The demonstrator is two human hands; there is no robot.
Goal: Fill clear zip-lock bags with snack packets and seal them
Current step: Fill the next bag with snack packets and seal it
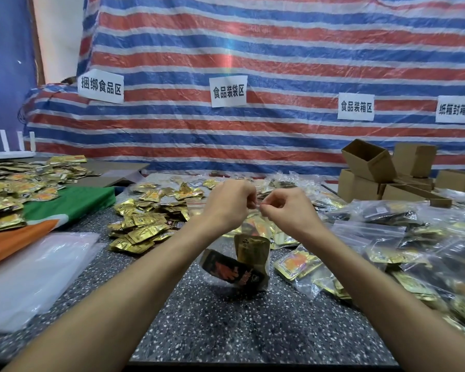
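A clear zip-lock bag [226,237] hangs above the speckled table [226,326], held up by its top strip. My left hand [230,201] and my right hand [287,208] both pinch that red-lined strip, close together. Inside the bag a gold snack packet [251,249] stands upright and a black packet with orange print [230,269] lies tilted at the bottom. A heap of loose gold packets [145,221] lies to the left of the bag.
Filled zip-lock bags [403,242] pile up on the right. A stack of empty clear bags [38,275] lies at the front left. Cardboard boxes [387,175] stand at the back right. A green and orange cloth [65,208] and more packets cover the left.
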